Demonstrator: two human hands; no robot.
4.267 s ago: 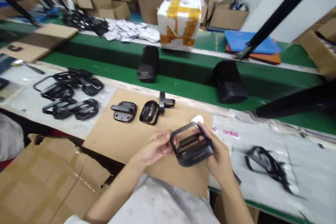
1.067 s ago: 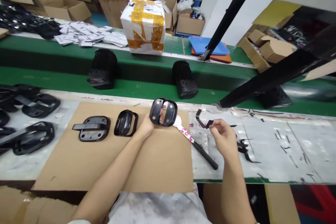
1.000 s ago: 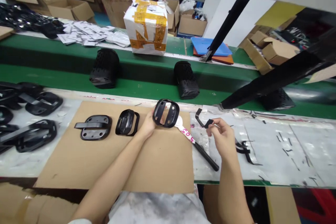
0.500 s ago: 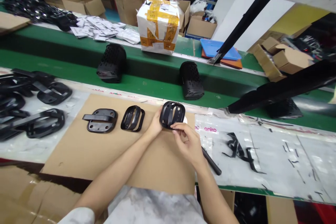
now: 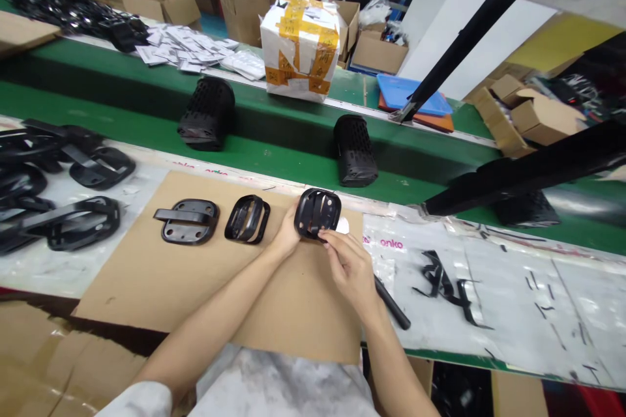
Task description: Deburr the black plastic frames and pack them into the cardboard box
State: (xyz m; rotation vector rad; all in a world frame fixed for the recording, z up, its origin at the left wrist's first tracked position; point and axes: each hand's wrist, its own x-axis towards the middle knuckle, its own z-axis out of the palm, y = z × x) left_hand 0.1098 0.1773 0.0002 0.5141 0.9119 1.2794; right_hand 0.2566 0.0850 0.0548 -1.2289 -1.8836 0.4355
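A black plastic frame with a strap across it [image 5: 317, 212] is held up over the cardboard sheet [image 5: 195, 293]. My left hand [image 5: 288, 231] grips its left side, with the fingertips hidden behind it. At its lower edge, the thumb and fingers of my right hand [image 5: 347, 260] are pinched together; whether a small part is between them I cannot make out. To the left on the cardboard lie a second strapped frame [image 5: 248, 219] and a third one [image 5: 188, 221] with its strap across the top. A black rod-like handle [image 5: 392, 303] lies beside my right forearm.
More black strapped frames [image 5: 83, 221] are heaped at the left. Black scraps [image 5: 443, 283] lie on the right. Two perforated black housings [image 5: 208, 114] stand on the green conveyor [image 5: 274, 159], before a taped white box [image 5: 300, 49]. A black post [image 5: 528, 166] slants across the right.
The held frame has turned slightly, so its strap and inner face look different. Both hands keep their hold in nearly the same place. The camera view has shifted a little.
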